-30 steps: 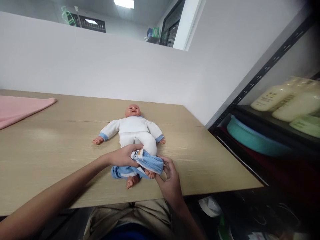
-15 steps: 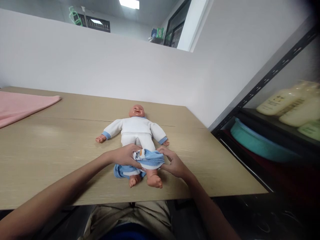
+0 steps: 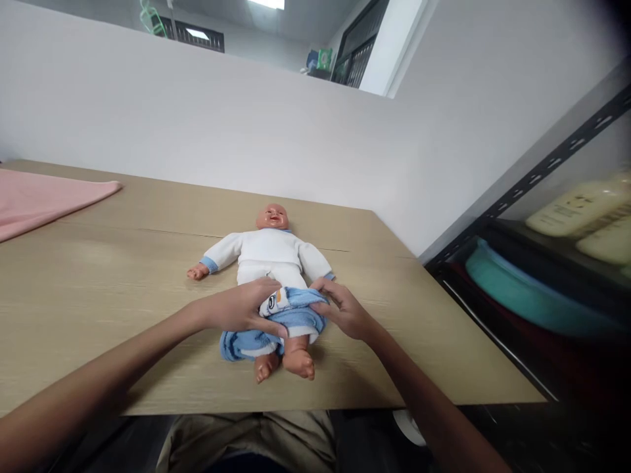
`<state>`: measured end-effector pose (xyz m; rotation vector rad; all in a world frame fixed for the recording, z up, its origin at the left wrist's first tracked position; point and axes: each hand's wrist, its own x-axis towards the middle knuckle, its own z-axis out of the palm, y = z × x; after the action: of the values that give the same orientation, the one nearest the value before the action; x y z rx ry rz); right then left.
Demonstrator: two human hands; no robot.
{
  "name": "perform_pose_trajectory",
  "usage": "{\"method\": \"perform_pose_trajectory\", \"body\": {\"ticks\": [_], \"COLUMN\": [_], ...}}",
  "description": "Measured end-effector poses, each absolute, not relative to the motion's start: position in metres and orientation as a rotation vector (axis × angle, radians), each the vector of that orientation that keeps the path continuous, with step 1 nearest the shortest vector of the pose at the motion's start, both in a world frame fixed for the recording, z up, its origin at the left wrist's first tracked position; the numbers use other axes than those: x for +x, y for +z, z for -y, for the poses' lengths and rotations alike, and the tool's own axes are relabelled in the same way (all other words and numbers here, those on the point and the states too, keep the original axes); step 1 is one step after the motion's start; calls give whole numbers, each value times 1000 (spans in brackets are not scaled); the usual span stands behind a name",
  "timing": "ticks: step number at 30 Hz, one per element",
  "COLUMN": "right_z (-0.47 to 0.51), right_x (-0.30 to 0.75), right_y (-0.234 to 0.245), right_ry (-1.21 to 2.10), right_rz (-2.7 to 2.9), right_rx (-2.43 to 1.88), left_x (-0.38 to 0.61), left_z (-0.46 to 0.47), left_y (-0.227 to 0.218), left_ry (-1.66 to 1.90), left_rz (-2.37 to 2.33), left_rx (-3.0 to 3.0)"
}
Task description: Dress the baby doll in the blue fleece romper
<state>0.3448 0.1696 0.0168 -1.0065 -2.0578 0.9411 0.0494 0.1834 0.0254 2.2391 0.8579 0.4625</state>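
A baby doll [image 3: 269, 247] in a white top with blue cuffs lies on its back, feet towards me. Blue and white baby pants [image 3: 302, 316] are bunched around its lower legs, and both bare feet stick out below. My left hand [image 3: 246, 307] is closed on the pants' gathered edge between the doll's legs, its thumb lying across the cloth. On the other side, my right hand [image 3: 344, 307] pinches the blue fabric by the leg on the right. The fingertips of both hands are partly hidden by cloth.
The doll rests on a wooden table [image 3: 123, 295] near its front edge. At the far left lies a pink cloth [image 3: 44, 197]. A shelf at the right holds a teal basin [image 3: 522, 289] and cream-coloured bottles [image 3: 576, 207]. A white wall [image 3: 236, 125] stands behind.
My right hand has shifted its hold higher on the pants' edge, and more of the blue leg cloth shows below it. The doll's feet have moved slightly towards me.
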Motion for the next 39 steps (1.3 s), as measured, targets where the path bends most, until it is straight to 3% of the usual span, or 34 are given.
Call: {"method": "perform_pose_trajectory", "body": {"ticks": [4, 8, 16, 21, 29, 39], "right_z": [-191, -204, -201, -202, -219, -245], "right_x": [342, 337, 334, 323, 308, 294], "right_y": [2, -9, -12, 0, -14, -35], "right_ry": [1128, 1039, 769, 538, 778, 764], "right_rz": [1882, 1901, 2033, 2201, 1998, 1686], "right_rx": [-1020, -1023, -968, -911, -953, -1136], "left_x": [21, -3, -8, -3, 8, 12], "left_z": [-170, -159, -150, -146, -159, -216], "left_y": [35, 32, 3, -13, -44, -49], "left_ry": [283, 201, 374, 684, 1041, 1057], "left_rz": [-1015, -1208, -1143, -1113, -1305, -1459], "left_rx": [2302, 2162, 1914, 2140, 2212, 2018]}}
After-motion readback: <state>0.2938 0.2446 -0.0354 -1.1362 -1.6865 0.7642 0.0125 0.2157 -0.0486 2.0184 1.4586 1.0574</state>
